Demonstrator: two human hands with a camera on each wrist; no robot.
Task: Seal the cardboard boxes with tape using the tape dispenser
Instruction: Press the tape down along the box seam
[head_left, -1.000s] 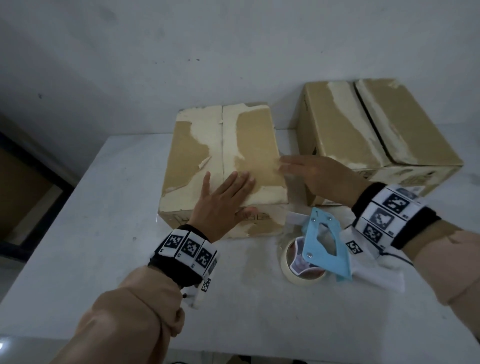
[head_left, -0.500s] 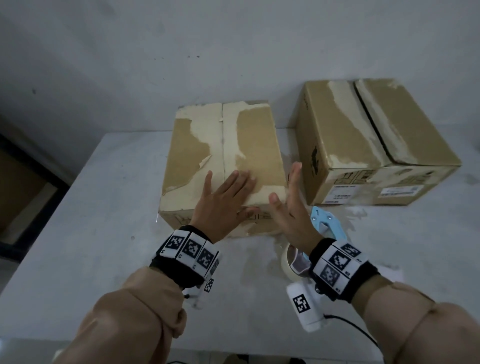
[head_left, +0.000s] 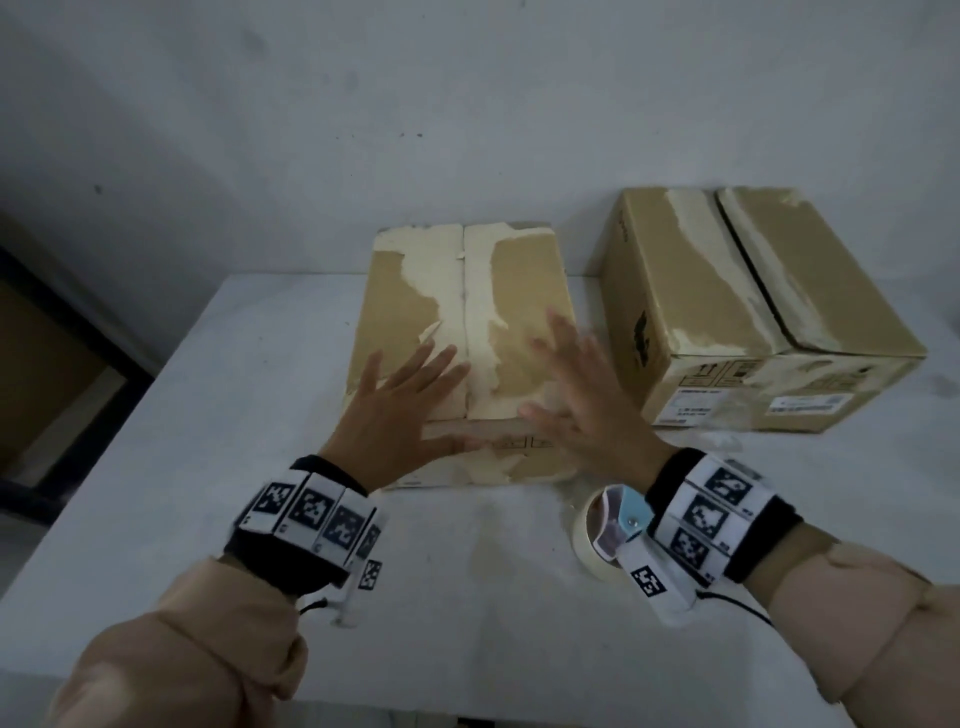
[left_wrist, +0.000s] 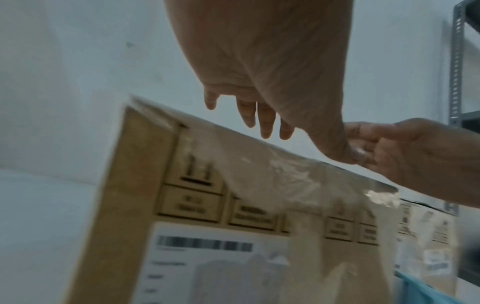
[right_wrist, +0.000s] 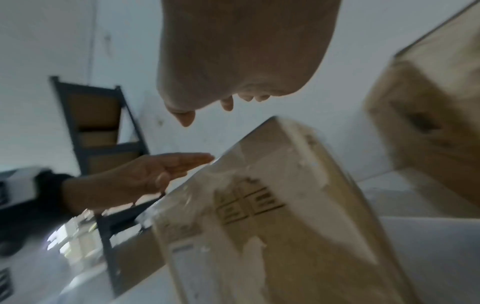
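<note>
A worn cardboard box (head_left: 410, 301) with torn paper patches stands mid-table, flaps down. My left hand (head_left: 400, 410) lies flat on its near left flap, fingers straight. My right hand (head_left: 576, 400) is spread, blurred, over the near right flap at the front edge. In the left wrist view clear tape (left_wrist: 272, 170) wraps the box's front face (left_wrist: 145, 185). The blue tape dispenser (head_left: 615, 525) with its tape roll lies on the table under my right wrist, nobody holding it. A second, larger box (head_left: 769, 291) stands at the right.
The white table (head_left: 218, 467) butts a pale wall. Bare tabletop lies to the left of the box and in front of it. A dark doorway (head_left: 47, 374) is at the left; a metal shelf rack (right_wrist: 91, 115) shows in the right wrist view.
My right hand left the gap beside the second box, swung back over the dispenser and now spreads over the near box's right flap. The left hand stayed pressed on the left flap.
</note>
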